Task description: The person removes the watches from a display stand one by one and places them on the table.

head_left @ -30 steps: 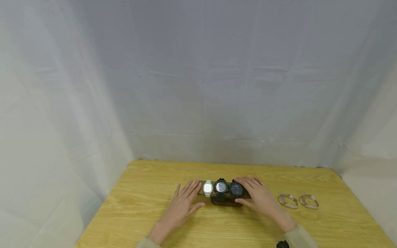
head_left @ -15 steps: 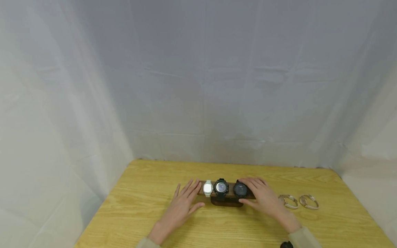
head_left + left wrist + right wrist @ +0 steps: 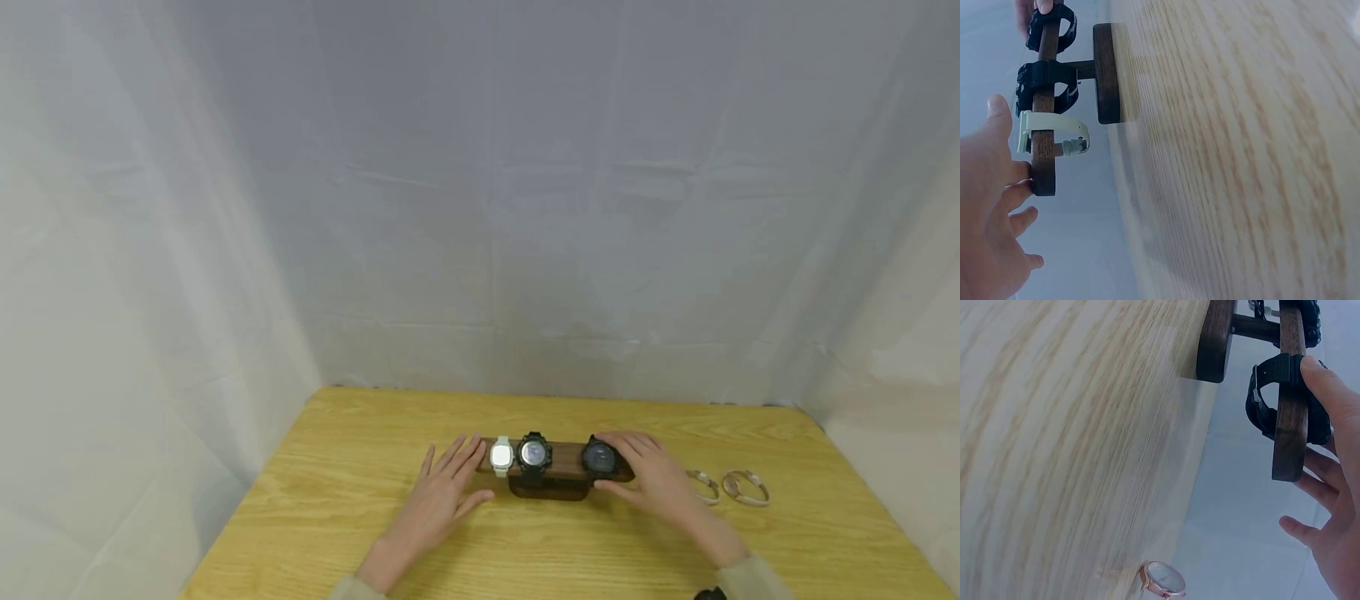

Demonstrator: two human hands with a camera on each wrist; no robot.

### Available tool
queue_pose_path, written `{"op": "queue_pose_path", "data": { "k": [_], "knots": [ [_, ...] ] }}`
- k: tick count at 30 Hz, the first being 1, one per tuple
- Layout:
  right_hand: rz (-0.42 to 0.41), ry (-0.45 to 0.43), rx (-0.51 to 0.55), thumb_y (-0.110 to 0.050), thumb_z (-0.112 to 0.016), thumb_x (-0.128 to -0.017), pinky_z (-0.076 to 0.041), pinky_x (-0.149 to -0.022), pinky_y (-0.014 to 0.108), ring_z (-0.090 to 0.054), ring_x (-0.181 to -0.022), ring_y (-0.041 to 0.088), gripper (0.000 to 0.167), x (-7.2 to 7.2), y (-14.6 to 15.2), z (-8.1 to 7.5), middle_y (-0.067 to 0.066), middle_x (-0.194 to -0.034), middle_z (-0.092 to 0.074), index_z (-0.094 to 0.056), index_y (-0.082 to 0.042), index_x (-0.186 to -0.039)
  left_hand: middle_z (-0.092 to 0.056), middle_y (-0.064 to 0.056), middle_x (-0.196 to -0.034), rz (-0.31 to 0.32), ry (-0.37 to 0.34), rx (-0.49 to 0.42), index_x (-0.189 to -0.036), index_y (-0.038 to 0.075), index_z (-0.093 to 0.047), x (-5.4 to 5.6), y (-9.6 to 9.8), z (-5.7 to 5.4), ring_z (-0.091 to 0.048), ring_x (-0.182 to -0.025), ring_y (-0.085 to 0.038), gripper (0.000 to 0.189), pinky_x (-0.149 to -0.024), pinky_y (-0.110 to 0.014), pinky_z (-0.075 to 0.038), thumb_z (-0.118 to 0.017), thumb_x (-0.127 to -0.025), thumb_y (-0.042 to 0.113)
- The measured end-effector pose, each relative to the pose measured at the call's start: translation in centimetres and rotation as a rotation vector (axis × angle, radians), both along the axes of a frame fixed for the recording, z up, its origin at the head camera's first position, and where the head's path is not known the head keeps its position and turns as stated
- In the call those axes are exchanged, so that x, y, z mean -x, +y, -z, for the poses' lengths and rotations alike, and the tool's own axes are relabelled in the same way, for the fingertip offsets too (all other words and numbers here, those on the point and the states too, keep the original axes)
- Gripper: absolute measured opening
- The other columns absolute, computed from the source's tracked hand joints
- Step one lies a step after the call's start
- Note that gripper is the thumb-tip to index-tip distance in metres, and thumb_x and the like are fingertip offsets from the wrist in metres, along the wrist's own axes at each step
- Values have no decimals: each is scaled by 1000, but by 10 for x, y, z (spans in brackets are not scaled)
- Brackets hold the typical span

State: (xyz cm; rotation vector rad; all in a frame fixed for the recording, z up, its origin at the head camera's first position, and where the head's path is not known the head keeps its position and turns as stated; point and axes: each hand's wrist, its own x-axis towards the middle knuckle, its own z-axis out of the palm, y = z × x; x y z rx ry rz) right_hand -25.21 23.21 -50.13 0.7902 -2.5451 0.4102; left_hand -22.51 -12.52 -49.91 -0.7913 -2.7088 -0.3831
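Three watches sit looped round the dark wooden bar [image 3: 567,459] of a stand on the table [image 3: 375,450] in front of me. My right hand [image 3: 660,483] pinches the outer black watch [image 3: 599,457] near the bar's right end: thumb on the near side, fingers on the far side. My left hand [image 3: 438,504] is spread, fingertips touching the bar's left end, thumb clear of it.

I judge the step in hand to be spacing the watches. Recommended practice: brace the left end lightly so that the stand does not turn. Hold the case at both edges, keep the dial level, and apply even force parallel to the bar. Stop short of the end, where the loop could slip off. Check the gap against the middle black watch [image 3: 534,453], seated just beside the white watch [image 3: 502,456].

Materials: the bar is squared and grained, carried by a short post [image 3: 1082,69] on a block-like base [image 3: 1107,75]. Both black watches have bulky round cases; the white watch has a squarish case and a smooth strap. A rose-gold watch [image 3: 1165,579], round-faced, rests on the wood-grained tabletop.
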Motion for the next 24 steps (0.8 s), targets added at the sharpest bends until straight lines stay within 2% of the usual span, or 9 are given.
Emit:
{"op": "queue_pose_path", "data": {
  "k": [7, 13, 24],
  "knots": [
    [23, -27, 15, -46, -84, -81, -46, -103, 64, -60, -121, 38, 72, -3, 11, -1, 11, -133, -65, -58, -14, -141, -31, -7, -163, -8, -15, -6, -155, 6, -39, 0, 0, 1, -24, -153, -28, 69, -121, -62, -13, -57, -101, 46],
    [33, -3, 14, -46, -84, -80, -48, -101, 63, -62, -119, 36, 73, -4, 19, -2, 11, -131, -66, -59, -14, -140, -32, -8, -163, 4, -16, -35, -154, 5, -40, 0, 0, 0, -25, -152, -30, 68, -121, -63, -13, -60, -100, 42],
    [31, 8, 25, -43, -85, -79, -49, -97, 64, -64, -113, 37, 69, -7, 33, -4, 10, -123, -69, -62, -12, -136, -33, -9, -163, -2, -7, -10, -154, 6, -39, 1, 0, 2, -25, -153, -29, 69, -122, -62, -13, -57, -101, 46]
  ]
}}
